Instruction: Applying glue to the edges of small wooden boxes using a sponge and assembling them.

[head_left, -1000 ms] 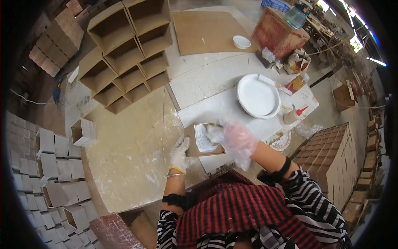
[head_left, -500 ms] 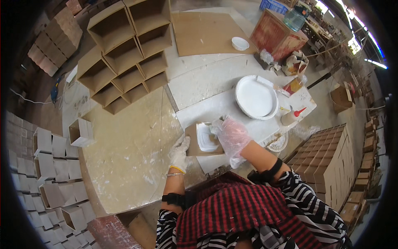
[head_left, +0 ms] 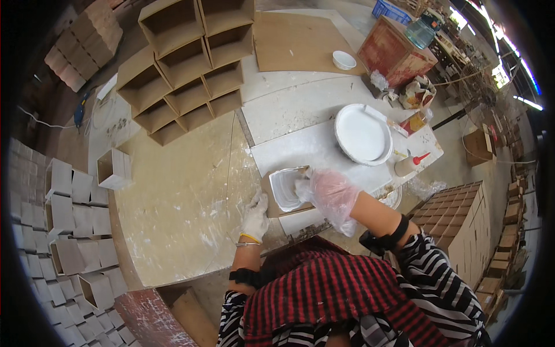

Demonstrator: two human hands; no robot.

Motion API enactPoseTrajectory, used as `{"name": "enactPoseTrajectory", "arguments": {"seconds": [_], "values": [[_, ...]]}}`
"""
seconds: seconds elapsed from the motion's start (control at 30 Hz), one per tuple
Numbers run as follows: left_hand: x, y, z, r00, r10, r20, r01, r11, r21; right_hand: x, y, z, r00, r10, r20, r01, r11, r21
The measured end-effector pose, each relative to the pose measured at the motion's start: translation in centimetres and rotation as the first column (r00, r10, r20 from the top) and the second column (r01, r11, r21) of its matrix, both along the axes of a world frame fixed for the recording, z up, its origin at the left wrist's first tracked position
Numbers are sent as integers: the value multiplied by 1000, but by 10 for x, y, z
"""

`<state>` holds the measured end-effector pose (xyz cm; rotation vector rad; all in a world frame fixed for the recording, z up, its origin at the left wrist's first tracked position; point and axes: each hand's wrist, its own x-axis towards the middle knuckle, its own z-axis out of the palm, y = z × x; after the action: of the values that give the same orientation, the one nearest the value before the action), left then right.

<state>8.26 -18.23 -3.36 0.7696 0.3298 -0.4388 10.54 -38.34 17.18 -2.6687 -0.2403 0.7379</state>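
While the left hand [head_left: 254, 217] in its pale knitted glove stays against the near left side of the small brown box [head_left: 282, 194], the right hand [head_left: 334, 194] has shifted from the far right corner of the opening to a nearer place along its right side, its fingertips now dipping inside. The white coating [head_left: 280, 183] now seems to run up the inner left wall to the rim, where half a second ago a brown band showed around it; the slightly turned view may account for part of that. It suggests the work has passed from the box's bottom to its sides, though the right side is hidden.

The left fingers lie close together and nearly straight, steadying rather than clearly gripping. The right fingers are bent under loose clear plastic, and I cannot tell how far they close or whether they hold anything. The box sits at the near edge of the desk [head_left: 179, 225], left of and nearer than the round white basin [head_left: 346, 151], which has not been moved.
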Motion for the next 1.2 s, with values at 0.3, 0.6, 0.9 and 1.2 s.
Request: {"name": "enactPoseTrajectory", "arguments": {"seconds": [0.3, 0.6, 0.9, 1.2], "values": [[-3, -6, 33, 976, -145, 160, 132, 987, 89, -13, 5, -8, 882, 469, 54, -454, 873, -177], [-3, -7, 31, 983, -120, 137, 74, 950, 304, -8, 36, -2, 973, 40, 228, -92, 970, 225], [-4, -7, 52, 994, -72, 87, 59, 988, 141, 7, 27, 7, 824, 562, -73, -567, 818, -102], [-7, 1, 55, 963, -196, 185, 90, 880, 466, 27, 24, 23, 994, 85, -64, -98, 969, -228]]}}
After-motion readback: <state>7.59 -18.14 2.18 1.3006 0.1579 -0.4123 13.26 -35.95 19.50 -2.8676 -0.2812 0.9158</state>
